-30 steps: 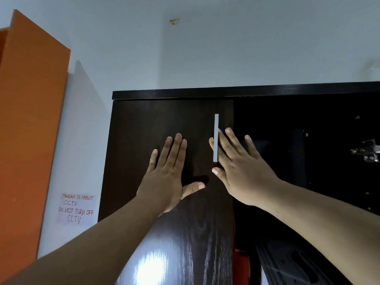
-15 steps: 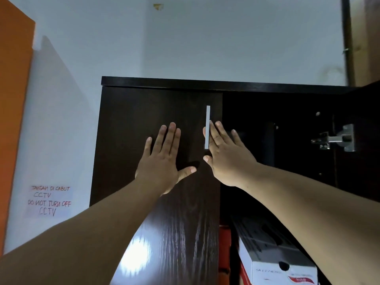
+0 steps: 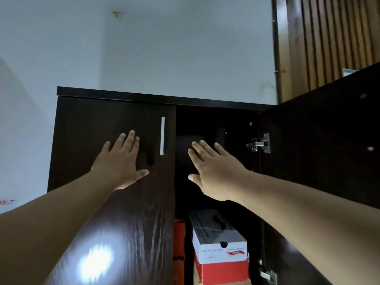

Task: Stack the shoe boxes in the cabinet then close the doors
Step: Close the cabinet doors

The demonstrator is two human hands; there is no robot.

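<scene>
The left hand (image 3: 121, 161) is laid flat, fingers straight and spread, against the closed left door (image 3: 107, 202) of a dark wooden cabinet (image 3: 156, 97), just beside its pale vertical handle (image 3: 162, 135). The right hand (image 3: 213, 171) is held open with fingers extended before the dark, exposed right half, touching nothing visible. The right door (image 3: 324, 140) is swung open, a metal hinge (image 3: 260, 143) showing. Inside, a white shoe box (image 3: 220, 239) is stacked on a red box (image 3: 222, 271), with orange boxes (image 3: 178, 243) beside.
</scene>
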